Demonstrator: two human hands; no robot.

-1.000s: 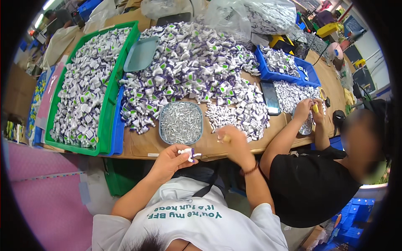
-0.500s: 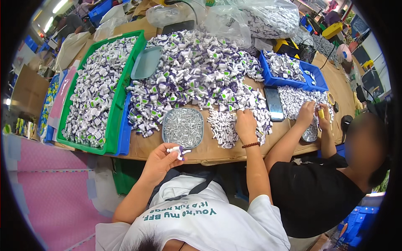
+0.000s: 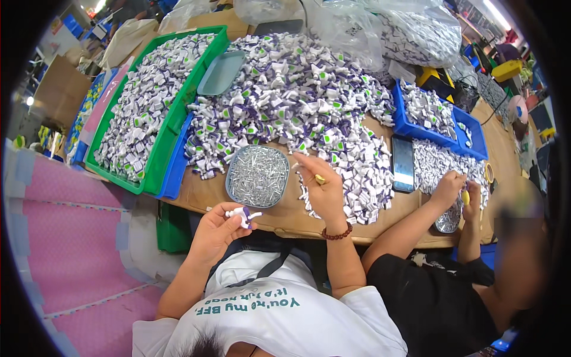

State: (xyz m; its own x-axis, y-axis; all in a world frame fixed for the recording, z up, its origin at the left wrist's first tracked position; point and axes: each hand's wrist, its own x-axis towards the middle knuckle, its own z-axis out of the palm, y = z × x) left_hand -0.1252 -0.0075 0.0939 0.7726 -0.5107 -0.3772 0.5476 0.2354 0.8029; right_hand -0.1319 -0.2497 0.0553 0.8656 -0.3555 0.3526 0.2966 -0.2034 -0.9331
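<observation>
Green tray [image 3: 172,122]: filled with figurine pieces [image 3: 148,101] | left hand [image 3: 214,233]: grip closed on white-and-purple figurine [image 3: 238,213], held at table [image 3: 193,190]'s near edge; judged light, stiff, smooth, best taken by the body | square tub [image 3: 254,206]: filled with metal pins [image 3: 259,172] | right hand [image 3: 325,193]: grip closure cannot be told | blue divided bin [image 3: 437,140]: figurine pieces.

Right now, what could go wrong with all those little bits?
Maybe a few things. The left hand holds a white and purple piece by the table's front edge; if it slipped, it might drop to the floor. The right hand is close to the open tub of metal pins, so a bump could scatter them. And the phone lies between loose white bits, which might slide onto it.
</observation>
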